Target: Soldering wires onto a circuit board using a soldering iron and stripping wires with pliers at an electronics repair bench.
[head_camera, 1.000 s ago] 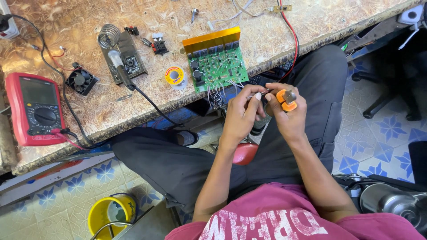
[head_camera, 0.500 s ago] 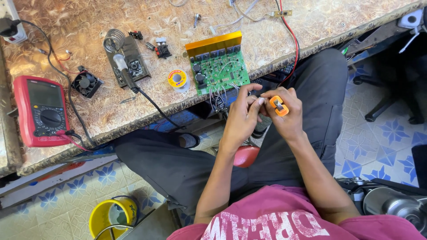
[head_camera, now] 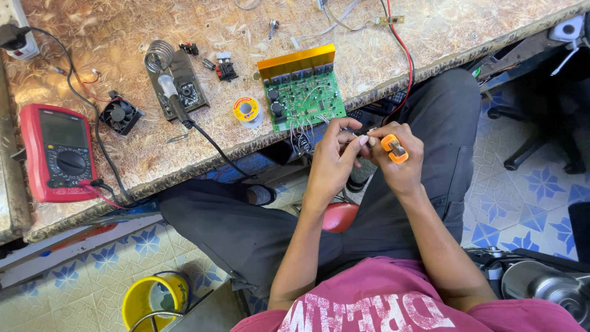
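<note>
Orange-handled tool (head_camera: pixel 394 147) gripped in right hand (head_camera: pixel 399 157), left hand (head_camera: pixel 335 161) fingers still pinching thin wires (head_camera: pixel 305 132), hands barely moved

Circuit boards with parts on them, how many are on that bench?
1 for certain: the green circuit board with a yellow strip along its far edge, at the bench's near edge beyond the hands. A tiny strip board lies farther back; others may be hidden.

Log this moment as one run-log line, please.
left hand: pinching wires | right hand: gripping orange tool | green circuit board: at bench edge
</note>
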